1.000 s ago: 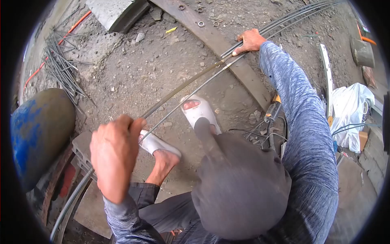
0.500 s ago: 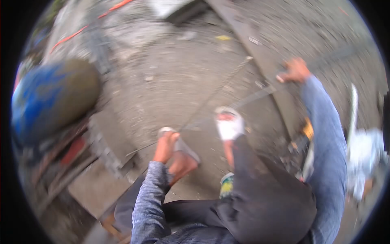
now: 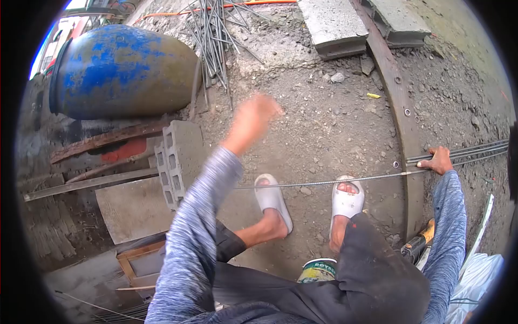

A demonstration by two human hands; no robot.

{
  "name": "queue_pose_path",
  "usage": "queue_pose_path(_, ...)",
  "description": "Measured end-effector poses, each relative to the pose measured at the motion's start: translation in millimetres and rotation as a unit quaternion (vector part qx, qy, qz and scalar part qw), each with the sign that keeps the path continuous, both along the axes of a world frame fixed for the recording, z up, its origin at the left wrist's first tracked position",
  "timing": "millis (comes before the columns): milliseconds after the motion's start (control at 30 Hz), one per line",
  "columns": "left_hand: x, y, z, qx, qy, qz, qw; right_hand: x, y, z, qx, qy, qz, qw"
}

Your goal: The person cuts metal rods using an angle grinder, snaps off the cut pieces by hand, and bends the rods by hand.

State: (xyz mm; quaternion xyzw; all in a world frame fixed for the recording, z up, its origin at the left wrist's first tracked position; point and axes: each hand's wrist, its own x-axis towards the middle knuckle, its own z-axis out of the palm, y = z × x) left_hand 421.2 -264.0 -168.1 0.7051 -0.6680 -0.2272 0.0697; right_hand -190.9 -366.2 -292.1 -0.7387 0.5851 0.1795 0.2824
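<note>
My left hand is raised above the dirt in front of my left foot, smeared by motion, so its fingers cannot be made out. Over on the right, my right hand has its fingers curled at a bundle of steel rebar, beside a wooden plank. One long ribbed rebar runs left from under that hand, across the plank and past both of my light slippers. Its left end is hidden near my left forearm. Metal rings lie along the plank.
A blue, mud-stained barrel lies at the left, near loose steel rods. Hollow concrete blocks stand beside boards; more blocks lie ahead. A paint bucket sits between my legs. A yellow-and-black tool and white sheeting are at right.
My left hand has lifted away from beside my left foot. My right hand, spread before, has come down to the rebar. The long bar now lies straight across; my view has turned.
</note>
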Motion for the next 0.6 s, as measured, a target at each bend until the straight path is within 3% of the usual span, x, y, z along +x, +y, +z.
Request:
queue_pose_path(33,-40.3,35.2,-25.2,0.122,0.005,-0.030,0.992,-4.9,2.0,-6.8,-0.024,-0.013,0.005,1.000)
queue_pose_path(100,-96.5,102.6,-70.0,0.198,0.065,-0.008,0.978,-16.2,6.2,-23.2,-0.072,-0.036,0.018,0.997)
queue_pose_path(233,-115.2,179.6,-125.2,0.223,0.148,0.086,0.960,-18.8,6.2,-27.5,-0.086,-0.045,0.055,0.994)
queue_pose_path(267,-112.6,193.2,-134.9,0.146,0.129,0.089,0.977,-16.8,1.8,-29.9,-0.059,-0.033,0.068,0.995)
queue_pose_path(300,-111.6,195.4,-130.3,0.142,0.108,0.098,0.979,-13.6,9.9,-34.4,-0.125,-0.052,0.072,0.988)
queue_pose_path(333,-103.5,203.3,-143.3,0.104,0.135,0.107,0.979,-5.5,7.5,-18.6,-0.075,0.017,0.085,0.993)
queue_pose_path(367,-105.7,195.1,-123.0,0.108,0.166,0.111,0.974,-10.6,10.1,-13.9,-0.056,0.014,0.084,0.995)
queue_pose_path(400,-103.1,193.9,-124.3,0.099,0.157,0.085,0.979,-25.3,18.2,-24.6,-0.117,-0.041,0.087,0.988)
queue_pose_path(600,-91.0,199.2,-129.7,0.079,0.107,0.030,0.991,-30.0,54.0,-21.3,-0.178,0.015,0.114,0.977)
